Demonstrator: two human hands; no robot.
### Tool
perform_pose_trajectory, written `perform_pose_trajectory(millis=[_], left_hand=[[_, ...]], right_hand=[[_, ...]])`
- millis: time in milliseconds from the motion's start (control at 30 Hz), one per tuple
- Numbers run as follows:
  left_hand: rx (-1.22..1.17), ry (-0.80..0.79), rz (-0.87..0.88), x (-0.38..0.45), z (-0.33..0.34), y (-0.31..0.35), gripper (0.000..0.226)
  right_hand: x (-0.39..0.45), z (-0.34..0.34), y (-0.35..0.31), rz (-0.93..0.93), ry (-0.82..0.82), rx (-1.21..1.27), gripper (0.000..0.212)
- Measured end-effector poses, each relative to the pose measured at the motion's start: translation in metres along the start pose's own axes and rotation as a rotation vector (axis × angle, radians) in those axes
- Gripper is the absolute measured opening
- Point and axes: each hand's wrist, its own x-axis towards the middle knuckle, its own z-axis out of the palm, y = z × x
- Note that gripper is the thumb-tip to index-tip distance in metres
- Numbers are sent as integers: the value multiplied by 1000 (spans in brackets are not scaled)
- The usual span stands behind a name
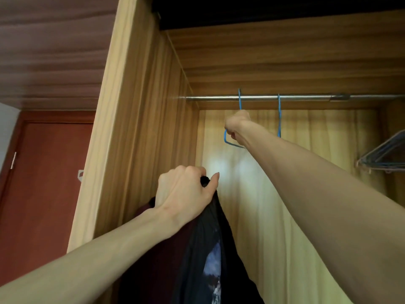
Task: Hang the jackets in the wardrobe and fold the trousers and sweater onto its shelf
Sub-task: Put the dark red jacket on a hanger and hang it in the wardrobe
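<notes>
The left hand (184, 189) grips a dark black jacket (210, 249); the right hand (237, 127) holds a blue wire hanger (229, 140) hooked on the metal wardrobe rail (306, 97).

Wardrobe (140, 119) looks like light wood-grain laminate, smooth with a soft sheen on the back panel; rail (274, 97) is shiny bare metal. Blue hanger (232, 141) reads as thin coated wire, smooth; spare hangers (385, 156) at right look like thin wire too. Black jacket (210, 233) is glossy, crinkled synthetic cloth with a printed patch, maroon garment (157, 255) beside it matt cloth; door (43, 183) matt reddish wood.
</notes>
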Motion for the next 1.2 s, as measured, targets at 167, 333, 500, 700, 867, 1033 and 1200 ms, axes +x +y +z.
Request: perform_pose_trajectory(millis=[167, 333, 500, 700, 867, 1033, 1200], left_hand=[[-15, -4, 11, -4, -6, 0, 59], [-56, -19, 14, -15, -13, -2, 59], [-69, -37, -12, -28, -16, -5, 59], [-94, -52, -24, -47, -24, -6, 59], [-156, -64, -16, -77, -38, -4, 57], [-213, -91, 2, -118, -47, -5, 56], [-243, -104, 27, -166, -51, -5, 59]], right_hand=[[1, -10, 18, -62, 166, 3, 22], [-10, -22, 32, -187, 193, 32, 25], [-53, -7, 57, -244, 247, 237, 11], [-113, 13, 78, -229, 198, 175, 28], [-188, 6, 97, -238, 279, 100, 40], [-272, -18, 128, -211, 340, 68, 31], [-344, -33, 164, -113, 346, 186, 26]])
